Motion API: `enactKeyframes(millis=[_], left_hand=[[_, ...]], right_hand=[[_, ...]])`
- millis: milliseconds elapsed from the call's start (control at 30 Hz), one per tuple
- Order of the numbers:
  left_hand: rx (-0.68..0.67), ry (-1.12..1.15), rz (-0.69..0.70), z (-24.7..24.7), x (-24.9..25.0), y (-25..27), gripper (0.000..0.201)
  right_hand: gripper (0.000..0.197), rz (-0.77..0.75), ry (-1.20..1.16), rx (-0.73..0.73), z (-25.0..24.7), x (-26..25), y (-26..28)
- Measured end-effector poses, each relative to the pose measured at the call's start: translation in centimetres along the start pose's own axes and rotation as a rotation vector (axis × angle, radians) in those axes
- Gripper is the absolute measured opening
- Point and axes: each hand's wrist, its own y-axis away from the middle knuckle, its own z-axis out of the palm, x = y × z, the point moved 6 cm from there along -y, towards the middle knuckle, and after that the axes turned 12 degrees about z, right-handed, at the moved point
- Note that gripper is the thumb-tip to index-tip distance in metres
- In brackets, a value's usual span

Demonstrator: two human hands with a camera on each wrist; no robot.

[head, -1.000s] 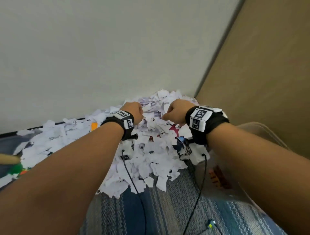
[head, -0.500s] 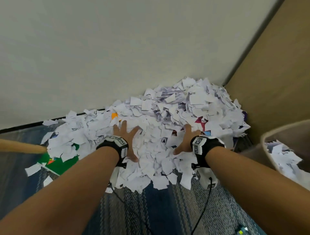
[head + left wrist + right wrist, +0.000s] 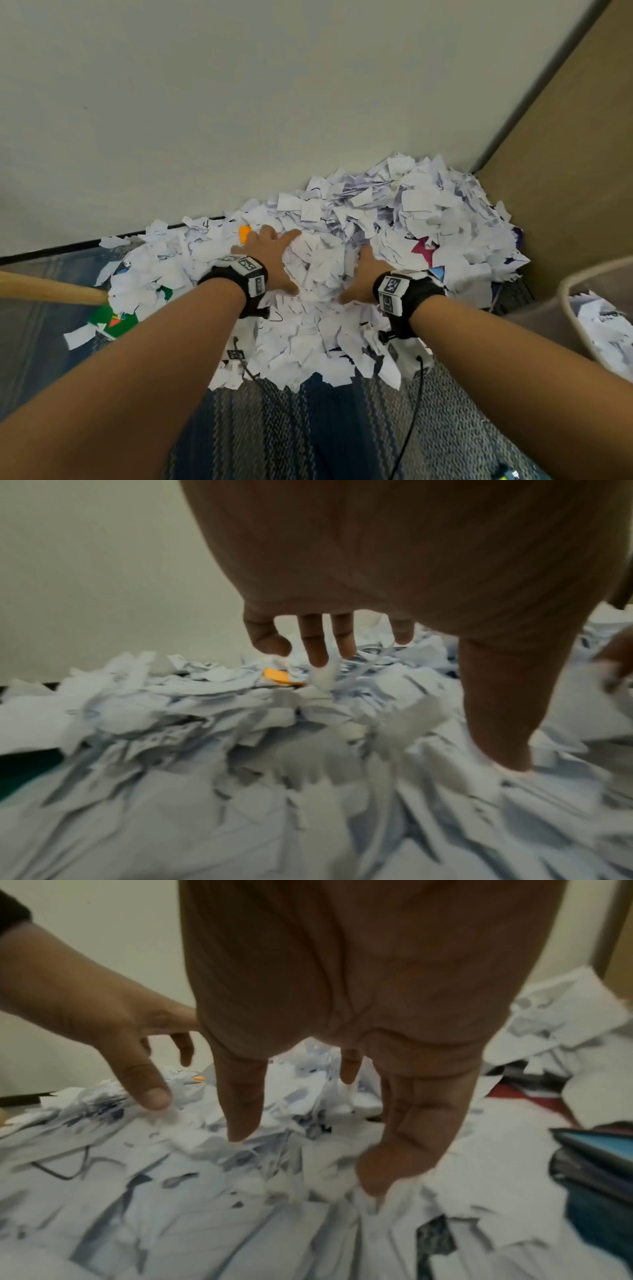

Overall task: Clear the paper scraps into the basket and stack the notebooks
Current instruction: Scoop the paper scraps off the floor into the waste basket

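Observation:
A big heap of white paper scraps fills the corner of the carpeted floor. My left hand and right hand press into it from both sides, fingers spread, with a mound of scraps bunched between the palms. The left wrist view shows straight fingers dipping into the paper, and in the right wrist view the fingers do the same. A green notebook lies half buried at the left. Dark notebooks lie under scraps by my right hand. The basket stands at the right, holding scraps.
A wooden handle lies on the floor at the left, reaching the heap's edge. A white wall stands behind the heap and a tan panel closes the right side. Blue striped carpet lies in front, crossed by thin black cables.
A second ago both hands were curled over the scraps. They then spread flat on the heap and have now drawn closer together, bunching a mound between them.

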Motion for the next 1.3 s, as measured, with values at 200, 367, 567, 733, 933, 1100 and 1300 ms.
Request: enactKeyframes(millis=[200, 367, 567, 733, 933, 1100, 1300], left_hand=[[-0.087, 0.049, -0.164, 2.5, -4.2, 1.7, 0.142], [-0.217, 0.16, -0.186, 4.4, -2.2, 1.9, 0.147], [-0.208, 0.052, -0.124, 6.4, 1.1, 1.0, 0.139], [-0.059, 0.021, -0.077, 6.3, 1.7, 1.1, 0.109], [-0.008, 0.169, -0.035, 5.8, 1.3, 0.3, 0.069], [0.084, 0.212, 0.036, 4.6, 0.9, -0.1, 0.031], [0.163, 0.157, 0.08, 0.2, 1.9, -0.4, 0.024]], right_hand=[[0.128, -0.024, 0.054, 0.265, -3.0, 3.0, -0.1], [0.142, -0.094, 0.057, 0.246, -2.8, 2.9, -1.5], [0.149, -0.187, 0.203, 0.094, 1.7, -1.0, -1.8], [0.127, -0.235, 0.335, 0.175, 4.2, -3.7, 0.2], [0.063, -0.263, 0.103, 0.193, 5.0, -4.8, 0.2], [0.047, -0.298, 0.07, 0.176, 3.7, -5.1, 0.0], [0.029, -0.354, 0.057, 0.248, 0.6, -5.2, 0.7]])
